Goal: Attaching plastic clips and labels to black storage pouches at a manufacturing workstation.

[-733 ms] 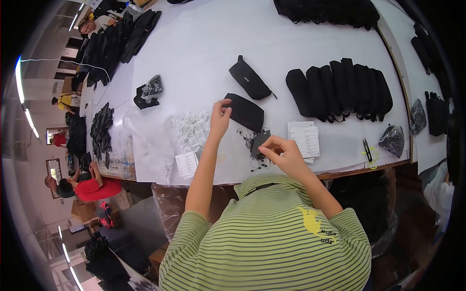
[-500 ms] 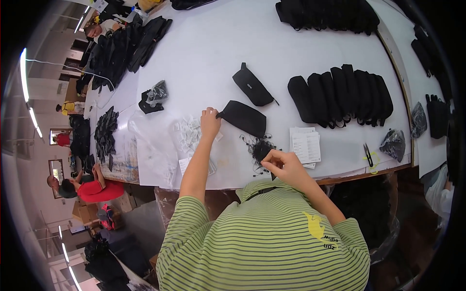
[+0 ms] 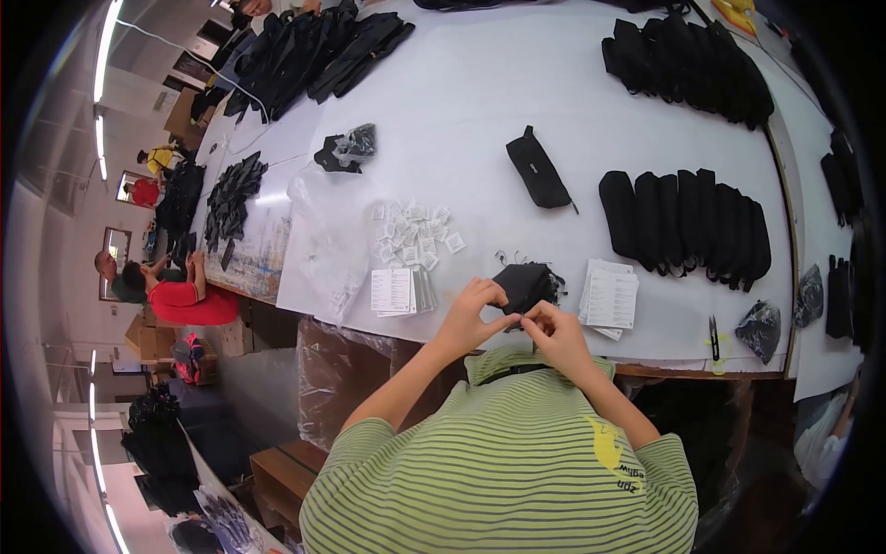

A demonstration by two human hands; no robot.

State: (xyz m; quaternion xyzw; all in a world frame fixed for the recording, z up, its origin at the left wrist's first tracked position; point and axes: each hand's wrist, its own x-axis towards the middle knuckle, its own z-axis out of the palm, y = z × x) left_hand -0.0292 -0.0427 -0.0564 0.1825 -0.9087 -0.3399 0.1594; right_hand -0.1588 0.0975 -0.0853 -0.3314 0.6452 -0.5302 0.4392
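White table [image 3: 517,83], soft black pouch [image 3: 526,282]

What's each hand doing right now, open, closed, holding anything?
Left hand: fingers curled, pinching something tiny at the black pouch; too small to tell what.
Right hand: fingertips meet the left's, pinched closed on the same spot.

A long white worktop [image 3: 554,83] runs away toward the far end of the room, its near edge brown wood. Strip lights [image 3: 106,42] glow along the left. Beyond the worktop's left edge a second table [image 3: 249,249] stands, with cardboard boxes [image 3: 148,337] on the floor nearby.
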